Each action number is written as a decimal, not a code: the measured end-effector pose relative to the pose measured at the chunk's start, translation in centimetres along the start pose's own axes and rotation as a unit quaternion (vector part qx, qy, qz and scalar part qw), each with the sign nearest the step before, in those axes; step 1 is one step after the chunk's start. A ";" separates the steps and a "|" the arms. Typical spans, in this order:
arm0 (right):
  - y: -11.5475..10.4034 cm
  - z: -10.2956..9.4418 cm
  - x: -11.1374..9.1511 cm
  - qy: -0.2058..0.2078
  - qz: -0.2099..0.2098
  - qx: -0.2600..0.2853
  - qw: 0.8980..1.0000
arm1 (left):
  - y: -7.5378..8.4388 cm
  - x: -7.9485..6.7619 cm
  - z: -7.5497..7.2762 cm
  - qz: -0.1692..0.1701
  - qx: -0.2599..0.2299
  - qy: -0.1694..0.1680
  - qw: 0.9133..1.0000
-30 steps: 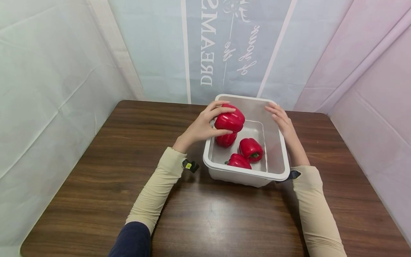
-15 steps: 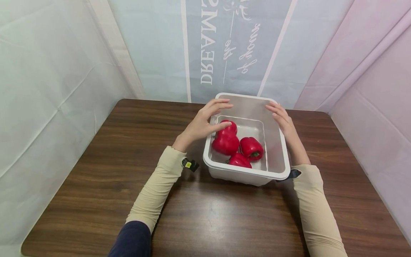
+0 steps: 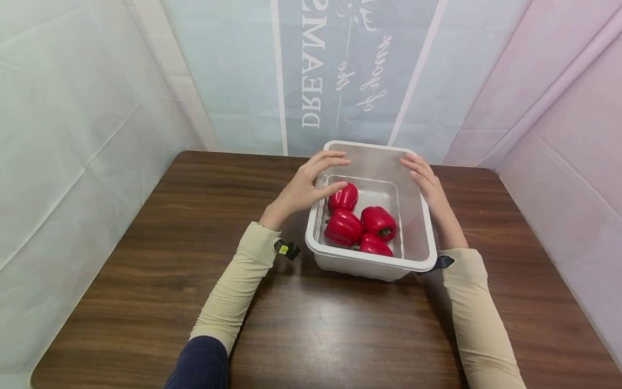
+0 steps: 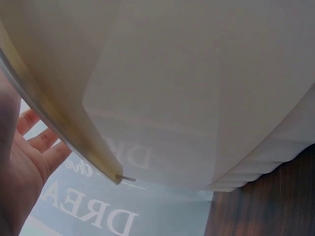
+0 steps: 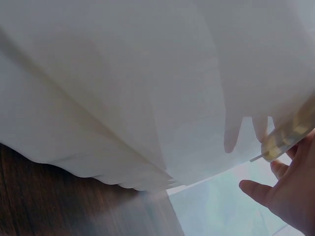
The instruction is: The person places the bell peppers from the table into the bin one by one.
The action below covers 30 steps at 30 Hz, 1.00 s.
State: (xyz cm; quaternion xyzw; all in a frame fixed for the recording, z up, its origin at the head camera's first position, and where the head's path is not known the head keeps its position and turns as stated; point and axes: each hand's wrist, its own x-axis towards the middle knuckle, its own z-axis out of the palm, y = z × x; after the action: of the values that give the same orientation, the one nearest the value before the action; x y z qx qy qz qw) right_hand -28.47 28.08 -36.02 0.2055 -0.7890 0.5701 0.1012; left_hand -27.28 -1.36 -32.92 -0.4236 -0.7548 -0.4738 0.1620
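Several red bell peppers lie in a white plastic bin [image 3: 371,262]. In the head view one pepper [image 3: 343,227] sits at the bin's left front, touching a front pepper [image 3: 376,246]. Another pepper [image 3: 378,220] is right of it, its green stem toward the front. A farther pepper [image 3: 344,199] is partly covered by my left thumb. My left hand [image 3: 313,182] hovers over the left rim, fingers spread and holding nothing. Across the bin, my right hand [image 3: 428,183] lies at the right rim with fingers extended over it. The wrist views show mostly the bin's outer walls [image 4: 157,73].
The bin stands near the back edge of a dark wood-grain table [image 3: 194,216]. Behind hangs a light blue cloth [image 3: 243,81] with mirrored lettering. Pale cloth walls [image 3: 73,135] close off both sides.
My left hand has let go of a pepper, which dropped into the bin and rolled to the left front. The front pepper shifted slightly right. My right hand has barely moved.
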 end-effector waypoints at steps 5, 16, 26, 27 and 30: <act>0.0 0.3 0.3 -0.009 0.008 0.000 1.000 | -0.3 -0.3 -0.3 -0.017 0.007 -0.007 1.000; -0.5 0.6 0.3 -0.023 0.051 -0.021 0.998 | -1.0 -0.7 -0.4 -0.038 0.016 -0.014 0.999; 1.2 -0.4 1.0 -0.040 0.047 -0.071 0.996 | -1.1 -0.8 -0.7 -0.046 0.014 -0.021 0.999; 1.6 -0.6 1.1 -0.038 0.043 -0.085 0.995 | -1.2 -0.8 -0.7 -0.045 0.016 -0.022 0.999; 2.5 -1.0 1.2 -0.028 0.036 -0.113 0.993 | -1.4 -0.8 -0.8 -0.043 0.015 -0.022 0.999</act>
State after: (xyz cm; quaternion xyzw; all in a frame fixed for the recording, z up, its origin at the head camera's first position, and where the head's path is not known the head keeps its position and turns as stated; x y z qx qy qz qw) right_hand -30.76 29.41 -37.39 0.1801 -0.8578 0.4744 0.0818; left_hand -27.98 -2.71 -33.85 -0.3985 -0.7829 -0.4597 0.1305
